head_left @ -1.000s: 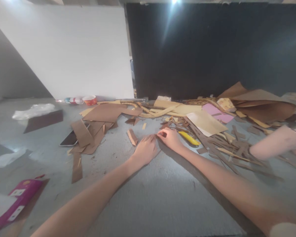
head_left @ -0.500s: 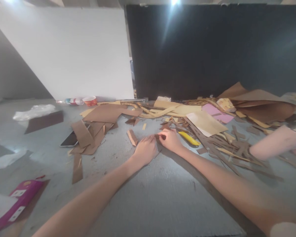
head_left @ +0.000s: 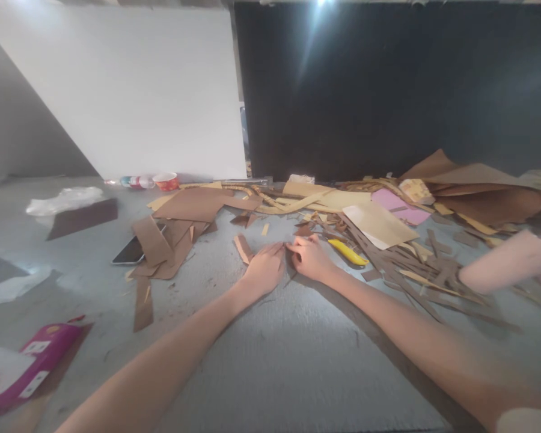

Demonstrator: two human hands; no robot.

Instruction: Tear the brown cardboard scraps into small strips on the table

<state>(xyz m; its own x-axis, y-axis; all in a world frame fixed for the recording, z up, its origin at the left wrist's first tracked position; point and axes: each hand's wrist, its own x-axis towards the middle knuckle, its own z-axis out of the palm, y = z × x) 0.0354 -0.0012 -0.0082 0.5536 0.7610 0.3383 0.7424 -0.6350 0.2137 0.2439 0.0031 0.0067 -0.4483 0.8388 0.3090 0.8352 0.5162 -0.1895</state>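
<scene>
My left hand lies flat on the grey tabletop, its fingers stretched forward and close together. Just right of its fingertips, my right hand is curled with thumb and forefinger drawn together low over the surface. A small brown scrap showed between the hands moments ago; whatever the right fingers hold now is hidden. Beside the left hand, toward the far side, is a folded brown strip. A yellow-handled tool, possibly a cutter, rests to the right of my right hand.
Brown strips lie heaped at right, near another person's forearm. Brown sheets partly cover a phone at left. A purple pack sits front left. Beige and pink sheets lie farther back.
My right fingers have shifted slightly and curled more, and the brown scrap between the hands no longer shows clearly. My left hand stays almost in place. The view has moved slightly.
</scene>
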